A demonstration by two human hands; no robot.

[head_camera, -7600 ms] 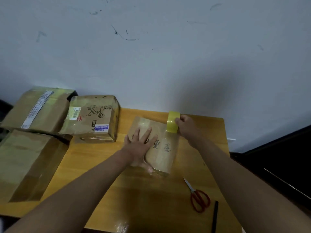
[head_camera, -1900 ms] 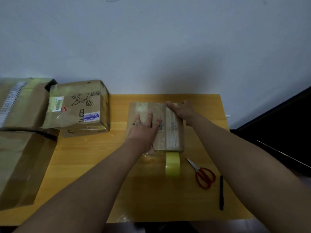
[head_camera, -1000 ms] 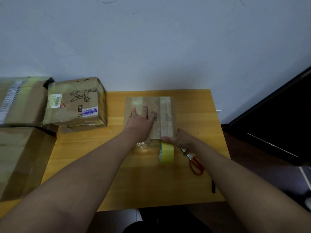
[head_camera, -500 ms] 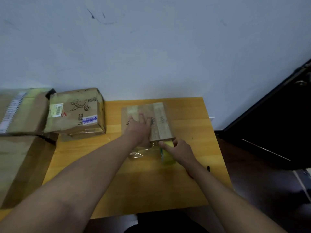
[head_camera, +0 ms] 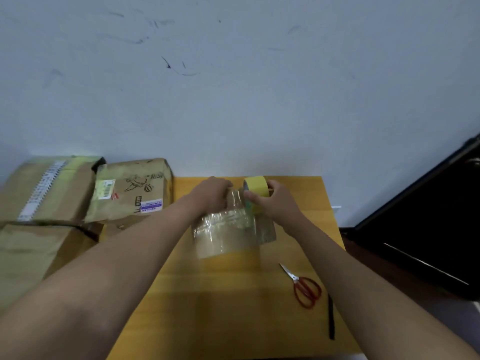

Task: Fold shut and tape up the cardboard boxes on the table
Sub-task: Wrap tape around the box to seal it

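Observation:
A small cardboard box (head_camera: 228,235) stands tipped up on the wooden table (head_camera: 233,307), and its near face is covered in shiny clear tape. My left hand (head_camera: 213,194) grips the box's top far edge, fingers curled over it. My right hand (head_camera: 276,205) holds a yellow tape roll (head_camera: 255,187) just above the box's top right corner. A strip of tape runs from the roll down onto the box. The box's far side is hidden.
Three bigger cardboard boxes sit at the left: a printed one (head_camera: 132,189), a labelled one (head_camera: 49,189) and a plain one (head_camera: 36,258). Red-handled scissors (head_camera: 304,288) and a black pen (head_camera: 331,318) lie near the table's right edge. Dark furniture (head_camera: 428,229) stands to the right.
The box has been tipped up from lying flat. My right hand lifted the tape roll from the box's near edge to its top. My left hand went from pressing flat to gripping the top edge.

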